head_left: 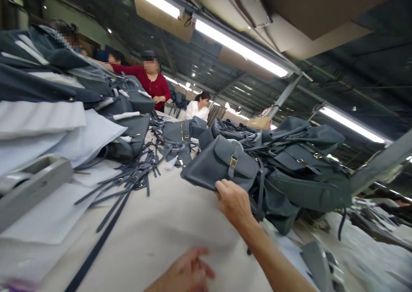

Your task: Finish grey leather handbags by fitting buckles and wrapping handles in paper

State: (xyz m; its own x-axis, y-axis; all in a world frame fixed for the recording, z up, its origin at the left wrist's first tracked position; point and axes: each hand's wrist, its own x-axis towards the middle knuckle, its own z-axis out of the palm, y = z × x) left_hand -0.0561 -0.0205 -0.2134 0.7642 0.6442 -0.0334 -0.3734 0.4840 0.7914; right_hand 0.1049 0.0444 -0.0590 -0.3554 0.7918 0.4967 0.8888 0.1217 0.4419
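Note:
My right hand (234,200) reaches forward, its fingers closed on the lower edge of a dark blue-grey leather bag (206,165). That bag has a flap pocket with a strap and a gold buckle, and it leans at the near left side of a heap of similar bags (299,189). Low in the view, over the pale table (161,223), my left hand (191,270) is slightly blurred. Its fingers are apart and nothing shows in them.
Loose dark straps (135,176) with buckles lie left of centre. Farther left are white foam sheets (41,116), a grey machine part (35,189) and more piled bags (128,129). Beyond the table stand a person in red (149,86) and another in white (197,109).

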